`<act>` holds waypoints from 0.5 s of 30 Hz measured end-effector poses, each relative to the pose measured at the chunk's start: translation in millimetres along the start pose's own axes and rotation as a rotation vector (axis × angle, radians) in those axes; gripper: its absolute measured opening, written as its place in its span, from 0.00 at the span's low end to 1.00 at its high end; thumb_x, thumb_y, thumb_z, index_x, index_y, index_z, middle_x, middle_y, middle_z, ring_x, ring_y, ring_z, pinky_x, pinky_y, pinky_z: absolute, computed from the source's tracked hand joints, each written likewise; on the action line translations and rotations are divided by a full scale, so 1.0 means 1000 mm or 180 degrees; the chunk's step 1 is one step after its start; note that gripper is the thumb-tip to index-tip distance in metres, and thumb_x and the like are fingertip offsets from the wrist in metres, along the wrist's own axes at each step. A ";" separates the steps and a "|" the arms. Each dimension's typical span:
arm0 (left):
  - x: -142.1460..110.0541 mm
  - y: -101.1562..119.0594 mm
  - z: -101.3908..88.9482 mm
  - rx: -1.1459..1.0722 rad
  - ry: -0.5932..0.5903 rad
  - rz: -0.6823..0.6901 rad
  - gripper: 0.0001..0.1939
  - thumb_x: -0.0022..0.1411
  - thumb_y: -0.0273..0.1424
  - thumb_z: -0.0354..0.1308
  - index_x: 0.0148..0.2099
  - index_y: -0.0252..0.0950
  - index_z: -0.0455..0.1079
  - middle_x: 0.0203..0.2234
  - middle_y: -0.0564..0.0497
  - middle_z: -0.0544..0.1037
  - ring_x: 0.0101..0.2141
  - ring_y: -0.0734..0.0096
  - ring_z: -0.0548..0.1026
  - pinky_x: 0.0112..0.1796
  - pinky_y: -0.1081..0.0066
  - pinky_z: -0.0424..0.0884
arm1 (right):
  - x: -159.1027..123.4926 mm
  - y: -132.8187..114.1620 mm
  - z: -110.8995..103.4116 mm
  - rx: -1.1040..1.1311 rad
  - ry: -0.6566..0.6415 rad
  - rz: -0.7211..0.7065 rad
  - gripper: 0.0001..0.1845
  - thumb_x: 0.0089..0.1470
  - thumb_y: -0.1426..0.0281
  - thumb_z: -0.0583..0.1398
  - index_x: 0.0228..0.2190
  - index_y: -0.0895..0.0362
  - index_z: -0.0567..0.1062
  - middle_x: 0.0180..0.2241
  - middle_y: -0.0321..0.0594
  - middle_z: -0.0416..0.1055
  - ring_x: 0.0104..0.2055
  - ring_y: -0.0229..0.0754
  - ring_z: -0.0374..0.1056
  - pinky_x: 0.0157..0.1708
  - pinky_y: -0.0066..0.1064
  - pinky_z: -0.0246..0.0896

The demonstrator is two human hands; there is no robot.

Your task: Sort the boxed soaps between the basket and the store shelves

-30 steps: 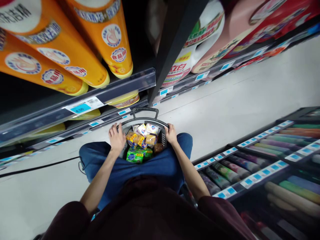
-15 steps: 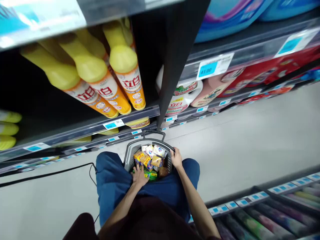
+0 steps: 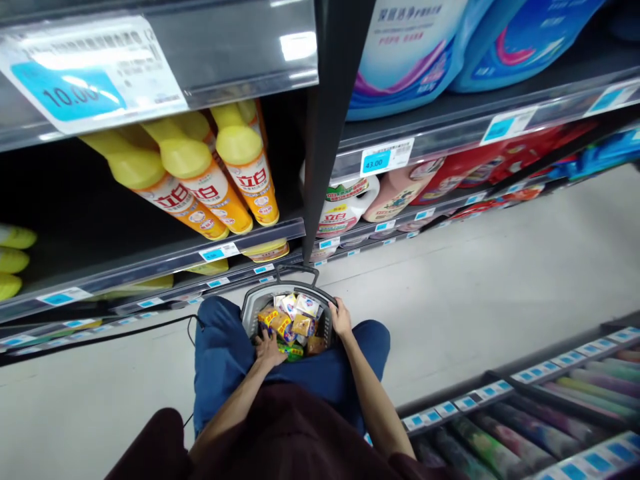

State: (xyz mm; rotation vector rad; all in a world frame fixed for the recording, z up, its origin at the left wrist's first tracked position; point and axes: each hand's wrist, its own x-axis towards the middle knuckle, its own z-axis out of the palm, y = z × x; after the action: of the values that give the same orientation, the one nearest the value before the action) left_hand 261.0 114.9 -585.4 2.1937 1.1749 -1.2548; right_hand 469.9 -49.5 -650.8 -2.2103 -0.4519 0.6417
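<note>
A grey shopping basket (image 3: 253,305) stands on the floor between my knees, filled with several small packets in yellow, white and green (image 3: 293,323). My left hand (image 3: 267,348) reaches into the near side of the basket with fingers spread over the packets; I cannot see anything held in it. My right hand (image 3: 341,317) grips the basket's right rim, fingers curled over it. The basket's black handle (image 3: 299,269) sticks up at the far side.
Store shelves rise to the left and ahead with orange bottles with yellow caps (image 3: 220,180), blue detergent pouches (image 3: 415,47) and price tags (image 3: 386,160). A second shelf rack with rolled goods (image 3: 530,427) is at the lower right. A black cable (image 3: 95,337) runs along the floor.
The view tilted up from the basket toward the shelves. My left hand left the basket's left rim and moved into the near side, onto the packets. My right hand stayed on the right rim.
</note>
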 end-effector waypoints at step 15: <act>-0.035 -0.013 -0.063 -0.0542 0.0426 0.0823 0.38 0.57 0.49 0.59 0.67 0.42 0.62 0.62 0.40 0.59 0.59 0.40 0.64 0.53 0.52 0.68 | -0.001 -0.008 -0.002 -0.0206 0.0184 0.0005 0.26 0.65 0.55 0.49 0.53 0.59 0.71 0.50 0.54 0.74 0.53 0.53 0.69 0.55 0.47 0.64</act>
State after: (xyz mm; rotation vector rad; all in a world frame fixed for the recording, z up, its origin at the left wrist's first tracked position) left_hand 275.1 146.2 -520.6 2.2427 0.9672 -0.8827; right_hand 469.6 -46.2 -643.2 -2.2845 -0.4468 0.5696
